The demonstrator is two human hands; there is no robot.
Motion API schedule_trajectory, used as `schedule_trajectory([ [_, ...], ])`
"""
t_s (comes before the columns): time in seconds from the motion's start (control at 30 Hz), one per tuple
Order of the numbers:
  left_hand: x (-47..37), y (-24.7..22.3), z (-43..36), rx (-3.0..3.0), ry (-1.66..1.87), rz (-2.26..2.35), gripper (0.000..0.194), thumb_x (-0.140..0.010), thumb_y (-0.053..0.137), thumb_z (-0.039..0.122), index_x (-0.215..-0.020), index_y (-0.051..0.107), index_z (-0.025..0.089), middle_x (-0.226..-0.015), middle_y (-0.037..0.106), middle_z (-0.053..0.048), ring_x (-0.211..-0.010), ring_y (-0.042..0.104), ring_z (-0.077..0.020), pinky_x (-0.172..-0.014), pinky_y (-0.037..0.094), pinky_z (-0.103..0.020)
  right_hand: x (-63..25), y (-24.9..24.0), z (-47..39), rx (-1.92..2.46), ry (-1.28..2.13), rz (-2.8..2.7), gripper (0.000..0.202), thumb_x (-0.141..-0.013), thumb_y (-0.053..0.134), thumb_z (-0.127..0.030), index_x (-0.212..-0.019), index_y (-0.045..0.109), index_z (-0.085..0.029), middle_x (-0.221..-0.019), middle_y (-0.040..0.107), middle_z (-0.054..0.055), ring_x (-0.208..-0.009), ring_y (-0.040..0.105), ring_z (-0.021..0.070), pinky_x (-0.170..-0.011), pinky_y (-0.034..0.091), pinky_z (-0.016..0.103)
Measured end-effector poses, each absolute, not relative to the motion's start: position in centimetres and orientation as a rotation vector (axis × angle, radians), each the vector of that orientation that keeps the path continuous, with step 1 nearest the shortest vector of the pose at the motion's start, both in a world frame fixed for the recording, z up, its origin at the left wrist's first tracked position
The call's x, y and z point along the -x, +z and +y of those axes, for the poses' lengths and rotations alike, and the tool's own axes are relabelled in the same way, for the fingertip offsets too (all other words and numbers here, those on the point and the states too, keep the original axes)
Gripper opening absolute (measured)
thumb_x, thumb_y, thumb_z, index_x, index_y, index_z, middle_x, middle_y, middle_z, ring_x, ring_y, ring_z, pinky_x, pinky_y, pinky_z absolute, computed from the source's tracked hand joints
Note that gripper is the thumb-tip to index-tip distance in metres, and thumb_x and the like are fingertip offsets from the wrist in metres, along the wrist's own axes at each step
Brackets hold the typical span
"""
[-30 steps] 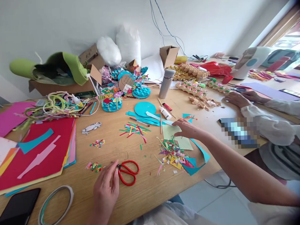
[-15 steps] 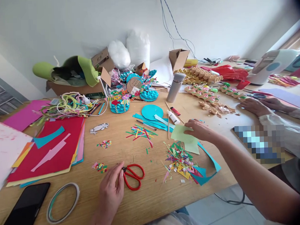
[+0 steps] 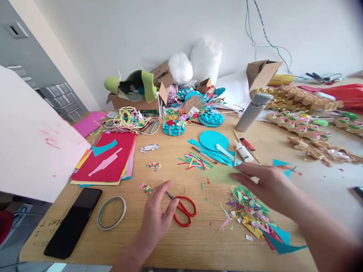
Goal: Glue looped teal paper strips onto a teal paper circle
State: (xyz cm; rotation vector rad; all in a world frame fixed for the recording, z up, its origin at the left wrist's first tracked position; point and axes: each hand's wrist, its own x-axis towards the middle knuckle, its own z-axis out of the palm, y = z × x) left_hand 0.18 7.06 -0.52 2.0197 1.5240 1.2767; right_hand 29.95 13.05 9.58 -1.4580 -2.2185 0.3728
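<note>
My right hand [image 3: 260, 181] has its fingers closed on a pale green paper [image 3: 217, 175], blurred by motion, above the table between the scrap pile and the paper strips. My left hand [image 3: 157, 210] rests beside the red-handled scissors [image 3: 185, 211], thumb and fingers apart, holding nothing. The scissors' tips lie between its thumb and forefinger. Cut paper scraps [image 3: 251, 213] lie heaped below my right hand. Thin coloured strips [image 3: 196, 161] lie near a blue paper circle [image 3: 214, 141]. Small confetti piles [image 3: 153, 166] are left of them.
Coloured paper sheets [image 3: 111, 170], a black phone [image 3: 73, 223] and a tape roll [image 3: 112, 212] lie at the left. A grey bottle [image 3: 253, 111], white glue bottle [image 3: 244, 151] and egg-carton pieces [image 3: 325, 149] are at the right. Blue crafts [image 3: 173, 128] stand behind.
The view has swung left. My right hand has moved the green paper left, away from the scrap pile. My left hand has opened wider beside the scissors.
</note>
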Motion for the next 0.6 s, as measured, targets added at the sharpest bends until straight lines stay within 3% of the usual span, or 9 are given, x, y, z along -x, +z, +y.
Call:
schedule_trajectory([
  [0.13,0.0,1.8,7.0,-1.741,1.259,1.388,0.057,-0.084,0.07,0.04,-0.134,0.054,0.019,-0.133,0.062,-0.014,-0.122,0.06,-0.0268,-0.101,0.052,-0.041,-25.0,9.1,12.4,1.242,0.648,-2.323,0.034,-0.096,0.046,-0.042,-0.077,0.065,-0.022,-0.066,0.064,0.002,-0.057,0.054,0.0128,-0.054,0.043,0.023],
  [0.2,0.1,2.9,7.0,-1.6,1.215,1.32,0.046,-0.08,0.073,0.039,-0.122,0.063,0.02,-0.118,0.071,-0.011,-0.11,0.067,-0.0252,-0.094,0.055,-0.037,-23.3,9.0,12.2,1.168,0.712,-2.334,0.033,-0.097,0.045,-0.038,-0.076,0.064,-0.021,-0.066,0.063,0.001,-0.058,0.055,0.012,-0.055,0.043,0.022],
  [0.27,0.3,3.9,7.0,-1.489,1.139,1.273,0.021,-0.084,0.069,0.036,-0.096,0.072,0.019,-0.093,0.076,-0.006,-0.09,0.071,-0.0221,-0.082,0.057,-0.032,-22.0,8.9,12.1,1.116,0.735,-2.337,0.033,-0.097,0.045,-0.036,-0.074,0.062,-0.021,-0.065,0.062,0.001,-0.059,0.056,0.0118,-0.054,0.043,0.022],
  [0.33,0.6,4.4,6.9,-1.417,1.102,1.265,0.019,-0.086,0.064,0.035,-0.081,0.071,0.018,-0.079,0.075,-0.004,-0.079,0.071,-0.0204,-0.076,0.056,-0.029,-21.1,8.7,12.1,1.091,0.747,-2.326,0.033,-0.097,0.046,-0.038,-0.073,0.062,-0.022,-0.063,0.062,0.0,-0.058,0.056,0.0118,-0.053,0.044,0.022],
  [0.53,4.8,5.4,8.0,-1.27,1.172,1.362,0.024,-0.08,0.067,0.041,-0.079,0.07,0.017,-0.075,0.075,-0.004,-0.072,0.072,-0.0215,-0.068,0.058,-0.031,-21.4,7.9,12.2,1.202,0.878,-2.189,0.031,-0.092,0.052,-0.047,-0.11,0.066,-0.026,-0.085,0.073,0.004,-0.073,0.069,0.0169,-0.047,0.05,0.021],
  [0.6,7.8,5.9,9.5,-1.261,1.239,1.506,0.027,-0.079,0.069,0.042,-0.082,0.071,0.015,-0.073,0.075,-0.005,-0.068,0.072,-0.021,-0.066,0.059,-0.032,-22.3,7.5,12.2,1.259,0.859,-2.155,0.035,-0.089,0.055,-0.05,-0.111,0.067,-0.026,-0.086,0.074,0.006,-0.075,0.071,0.019,-0.045,0.051,0.022],
])
